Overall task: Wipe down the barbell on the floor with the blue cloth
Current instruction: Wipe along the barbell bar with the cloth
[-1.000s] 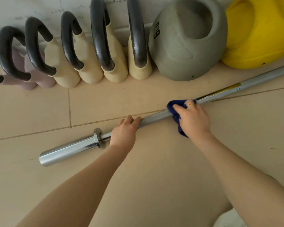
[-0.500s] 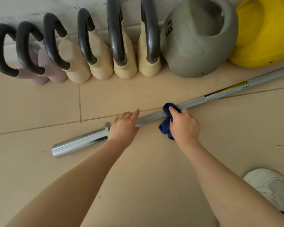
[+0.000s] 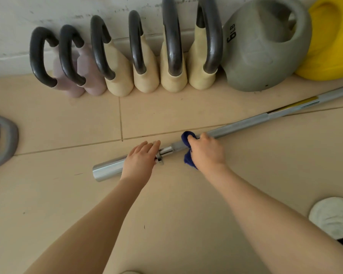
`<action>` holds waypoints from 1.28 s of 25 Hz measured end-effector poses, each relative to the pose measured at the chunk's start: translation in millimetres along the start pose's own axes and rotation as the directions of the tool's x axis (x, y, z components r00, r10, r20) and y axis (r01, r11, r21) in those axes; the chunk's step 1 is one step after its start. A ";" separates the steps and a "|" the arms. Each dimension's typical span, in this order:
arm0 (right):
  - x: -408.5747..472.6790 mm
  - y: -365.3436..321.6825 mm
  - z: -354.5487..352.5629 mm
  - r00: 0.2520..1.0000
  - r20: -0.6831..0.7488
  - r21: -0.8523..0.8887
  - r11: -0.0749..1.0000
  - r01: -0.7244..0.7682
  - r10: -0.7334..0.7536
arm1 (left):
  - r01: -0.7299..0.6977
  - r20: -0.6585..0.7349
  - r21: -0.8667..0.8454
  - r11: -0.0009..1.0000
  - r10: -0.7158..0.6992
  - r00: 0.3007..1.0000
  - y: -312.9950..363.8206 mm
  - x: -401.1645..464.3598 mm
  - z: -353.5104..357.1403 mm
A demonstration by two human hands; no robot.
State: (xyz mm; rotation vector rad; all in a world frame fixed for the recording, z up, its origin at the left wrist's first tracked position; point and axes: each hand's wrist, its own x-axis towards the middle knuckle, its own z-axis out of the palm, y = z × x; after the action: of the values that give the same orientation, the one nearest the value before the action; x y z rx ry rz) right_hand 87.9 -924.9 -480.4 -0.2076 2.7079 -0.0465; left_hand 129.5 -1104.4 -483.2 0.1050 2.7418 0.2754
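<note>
The person is wearing no sleeves, so both forearms are showing bare down to the left hand (image 3: 140,162) and the right hand (image 3: 207,153). No ring or watch is showing. A white shoe (image 3: 333,218) is covering one foot, with dark clothing just beside it.

The barbell (image 3: 244,125) is metal: its sleeve end, left of the left fingers (image 3: 147,146), is bright and mirror-glossy, while the shaft right of the right fingers (image 3: 192,139) looks duller, a brushed satin grey. The cloth (image 3: 187,159) under those fingers is deep blue, soft and fuzzy. The floor (image 3: 67,125) is smooth, matt beige tile with thin grout lines. Beyond the fingers, the kettlebells (image 3: 174,76) have dark, slightly glossy handles on matt cream and mauve bodies; the grey weight (image 3: 255,62) looks matt, faintly grainy, the yellow one (image 3: 333,46) smooth.
</note>
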 end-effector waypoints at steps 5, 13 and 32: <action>-9.6 -25.6 4.9 0.982 0.057 0.062 0.983 0.175 -0.178 | 0.001 0.021 0.003 1.000 -0.001 1.000 13.4 9.9 -3.8; 0.6 12.9 5.4 0.989 -0.003 0.144 0.979 -0.144 0.146 | 0.108 0.013 0.006 0.994 -0.108 0.994 27.9 13.2 5.5; 33.1 170.9 -16.6 0.992 -0.093 -0.147 0.987 0.071 -0.085 | 0.003 0.012 -0.031 1.000 -0.003 1.000 136.8 69.5 16.8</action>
State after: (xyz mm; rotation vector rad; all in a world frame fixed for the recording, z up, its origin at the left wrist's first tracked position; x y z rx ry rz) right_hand 27.6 -761.1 -489.7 -0.3633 2.8025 0.1184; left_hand 76.5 -960.0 -495.7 0.0942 2.7247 0.3153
